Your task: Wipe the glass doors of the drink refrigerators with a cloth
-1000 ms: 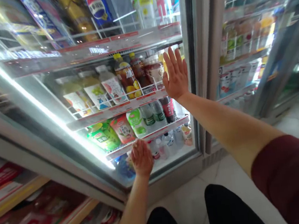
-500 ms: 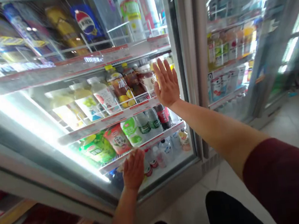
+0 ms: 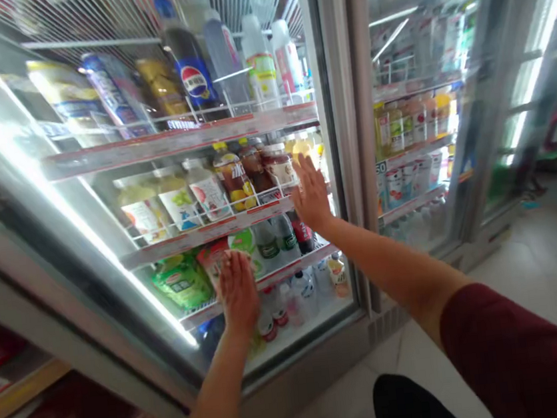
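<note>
Since half a second ago both hands have shifted on the glass: the left has climbed from the lowest shelf level to the shelf above, and the right sits slightly lower against the second shelf. Nearest the camera, at the lower right of the frame, a dark red sleeve covers the right upper arm and is cut off by the frame edge; a dark trouser knee shows at the bottom centre. The left forearm enters from the bottom edge, its elbow out of view. The left hand, centre of frame, is released and flat, fingers straight and close together, palm against the glass door and holding nothing. The right hand, slightly higher and to the right, is likewise flat, fingers spread, palm on the same glass near the door's right edge, holding nothing. Behind the glass, green-labelled bottles lie just left of the left hand; a cola bottle stands on the upper shelf. Both hands hide the bottles directly behind them. Most labels are blurred, and a bright light strip washes out the left of the frame. Farther right, a neighbouring cooler door shows only reflections and indistinct stock.
</note>
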`<state>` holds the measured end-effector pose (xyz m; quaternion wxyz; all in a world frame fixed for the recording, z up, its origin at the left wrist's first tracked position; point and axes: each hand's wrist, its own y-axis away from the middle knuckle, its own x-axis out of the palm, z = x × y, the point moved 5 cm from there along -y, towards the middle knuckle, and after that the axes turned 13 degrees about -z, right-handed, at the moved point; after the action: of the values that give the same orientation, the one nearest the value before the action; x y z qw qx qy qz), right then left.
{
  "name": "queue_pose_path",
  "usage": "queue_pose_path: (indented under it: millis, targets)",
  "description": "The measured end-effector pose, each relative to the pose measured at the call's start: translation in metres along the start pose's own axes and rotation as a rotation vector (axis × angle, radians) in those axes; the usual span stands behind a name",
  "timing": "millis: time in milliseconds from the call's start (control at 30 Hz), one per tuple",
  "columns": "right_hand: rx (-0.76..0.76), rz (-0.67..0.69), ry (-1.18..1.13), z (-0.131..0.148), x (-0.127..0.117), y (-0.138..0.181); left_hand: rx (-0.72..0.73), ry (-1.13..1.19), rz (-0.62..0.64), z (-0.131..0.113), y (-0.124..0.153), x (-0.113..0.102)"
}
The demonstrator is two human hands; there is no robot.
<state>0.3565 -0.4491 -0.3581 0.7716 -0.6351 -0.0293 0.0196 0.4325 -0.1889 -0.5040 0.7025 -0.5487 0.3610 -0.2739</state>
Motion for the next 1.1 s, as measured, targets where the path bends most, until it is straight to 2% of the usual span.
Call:
queue_pose_path:
  millis: [133, 200, 267, 400, 500, 633, 700, 800, 933, 1000, 1100]
  targets:
    - [-0.171, 0.189, -0.226, 0.043, -0.015, 0.094, 0.006, 0.062, 0.013, -0.036, 0.017, 0.02]
    - [-0.274, 0.31, -0.355, 0.066, -0.02, 0.139, 0.001, 0.089, 0.011, -0.046, 0.026, 0.025]
    - [-0.285, 0.394, -0.436, 0.079, -0.022, 0.171, -0.005, 0.112, 0.009, -0.051, 0.033, 0.026]
    - [-0.156, 0.437, -0.465, 0.088, -0.01, 0.202, -0.025, 0.131, -0.004, -0.05, 0.047, 0.018]
    - [-0.175, 0.458, -0.438, 0.095, 0.0, 0.219, -0.029, 0.118, -0.022, -0.042, 0.057, 0.005]
    - [-0.213, 0.581, -0.259, 0.1, 0.013, 0.245, -0.03, 0.101, 0.012, -0.015, 0.067, -0.023]
    - [-0.256, 0.624, -0.159, 0.096, 0.017, 0.257, -0.049, 0.043, 0.021, 0.008, 0.066, -0.04]
    - [-0.408, 0.587, -0.134, 0.082, 0.013, 0.272, -0.149, -0.11, -0.034, 0.051, 0.057, -0.061]
    - [-0.58, 0.553, -0.204, 0.041, -0.008, 0.283, -0.262, -0.218, -0.094, 0.095, 0.05, -0.062]
    - [-0.607, 0.514, -0.22, 0.014, -0.022, 0.274, -0.277, -0.234, -0.1, 0.105, 0.054, -0.056]
    - [-0.549, 0.392, -0.157, -0.029, -0.037, 0.235, -0.295, -0.226, -0.103, 0.111, 0.064, -0.048]
